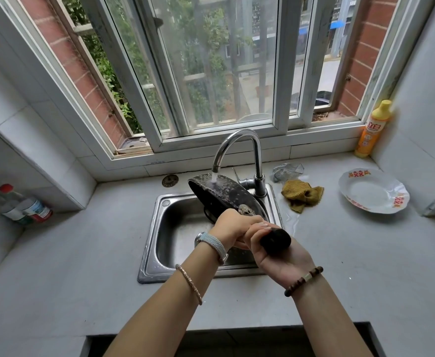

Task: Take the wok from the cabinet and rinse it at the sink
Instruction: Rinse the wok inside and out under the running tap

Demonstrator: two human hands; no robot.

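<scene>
The right hand (pixel 270 249) and left hand (pixel 233 225) clench the wok (pixel 226 195) by its handle, tipping it toward twelve o'clock so faucet (pixel 238 140) water sheets off into the sink (pixel 153 243).

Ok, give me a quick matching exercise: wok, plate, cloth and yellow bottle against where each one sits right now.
Things:
1. wok
2. plate
3. cloth
4. yellow bottle

Places:
A. upright in the back right corner by the window
B. tilted under the running tap, over the sink
C. crumpled on the counter just right of the tap
D. flat on the counter, far right

Pairs: 1-B, 2-D, 3-C, 4-A
</scene>
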